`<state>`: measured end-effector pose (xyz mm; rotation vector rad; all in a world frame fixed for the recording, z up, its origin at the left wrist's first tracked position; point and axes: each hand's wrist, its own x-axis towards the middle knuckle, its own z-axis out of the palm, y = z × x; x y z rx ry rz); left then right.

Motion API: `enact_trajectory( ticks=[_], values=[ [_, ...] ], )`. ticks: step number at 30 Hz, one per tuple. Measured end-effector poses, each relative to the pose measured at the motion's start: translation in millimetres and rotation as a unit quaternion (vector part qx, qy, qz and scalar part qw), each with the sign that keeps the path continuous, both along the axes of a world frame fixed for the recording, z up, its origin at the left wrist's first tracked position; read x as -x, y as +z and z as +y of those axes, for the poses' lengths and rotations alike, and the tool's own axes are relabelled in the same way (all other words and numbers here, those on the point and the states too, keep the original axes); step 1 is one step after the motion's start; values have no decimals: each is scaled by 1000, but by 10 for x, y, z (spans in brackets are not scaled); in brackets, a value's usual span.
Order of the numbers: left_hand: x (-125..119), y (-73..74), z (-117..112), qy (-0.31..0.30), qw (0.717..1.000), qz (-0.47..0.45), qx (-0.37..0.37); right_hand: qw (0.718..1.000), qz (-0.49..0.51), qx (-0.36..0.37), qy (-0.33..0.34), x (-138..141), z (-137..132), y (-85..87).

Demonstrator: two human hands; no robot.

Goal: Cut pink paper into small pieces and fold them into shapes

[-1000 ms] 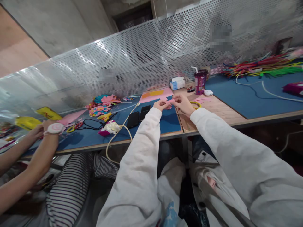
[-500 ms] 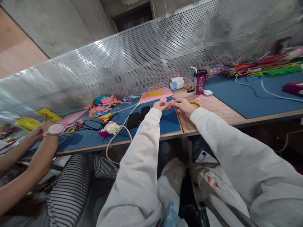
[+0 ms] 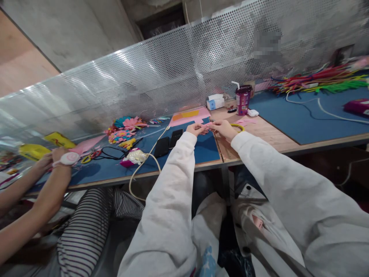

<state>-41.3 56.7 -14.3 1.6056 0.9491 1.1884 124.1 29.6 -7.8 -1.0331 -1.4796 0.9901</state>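
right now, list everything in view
table: 1, tan, middle
screen: 1, silver, behind table
mats: 2+, blue, table
phones: 2, black, left of centre
paper flowers: several, mixed, left
sheet: 1, pink, near screen
tissue box: 1, blue and white, near screen
cup: 1, purple, right of tissue box
ring: 1, yellow, right of centre
strips: many, mixed, far right
scissors: 1, red and yellow, left
objects: 2, yellow, far left
co-worker's hands: 2, bare, left
pink piece: 1, pink, centre
left hand: 1, white sleeve, on pink piece
right hand: 1, white sleeve, on pink piece

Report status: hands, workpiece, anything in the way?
Left hand and right hand close together, both pinching. Small pink piece held, partly hidden. Yellow ring beside right hand, not blocking.
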Motion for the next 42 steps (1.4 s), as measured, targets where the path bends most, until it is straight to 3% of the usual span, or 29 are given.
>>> enact_trajectory(
  ticks=[8, 23, 42],
  values=[
    [-8, 5, 11, 18, 999, 27, -3, 999, -11, -16, -28, 6, 86, -60],
    [-10, -25, 52, 19, 999, 31, -8, 996, -75, -12, 37, -31, 47, -41],
    [-3, 65, -52, 12, 996, 73, -40, 996, -84, -25, 28, -41, 64, -33]
  ],
)
